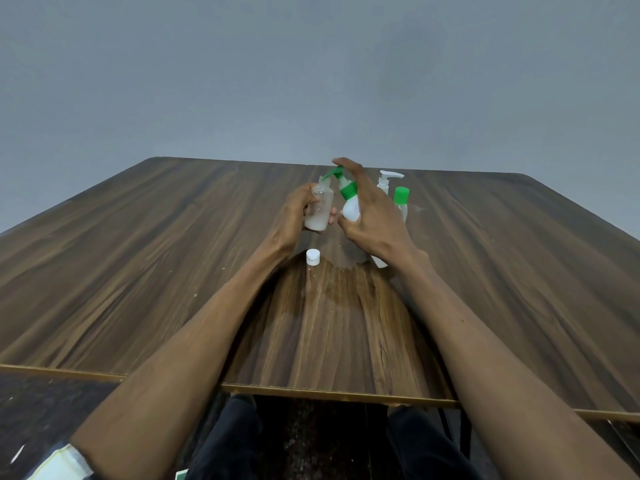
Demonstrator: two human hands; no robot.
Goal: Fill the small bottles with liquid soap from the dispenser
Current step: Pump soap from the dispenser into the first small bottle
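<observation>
Hands mid-table: left grip (298,211) holds small bottle (320,211), right grip (370,216) wraps dispenser (350,202).

wooden table (138,271) (streaky grain), grey wall (311,64)

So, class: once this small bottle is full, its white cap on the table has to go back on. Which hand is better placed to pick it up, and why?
Probably the left. The left hand holds the small bottle almost directly above the white cap, while the right hand grips the green-topped dispenser.

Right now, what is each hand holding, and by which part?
Left hand grips the small clear bottle around its body. Right hand holds the white dispenser, fingers over its green pump head.
</observation>
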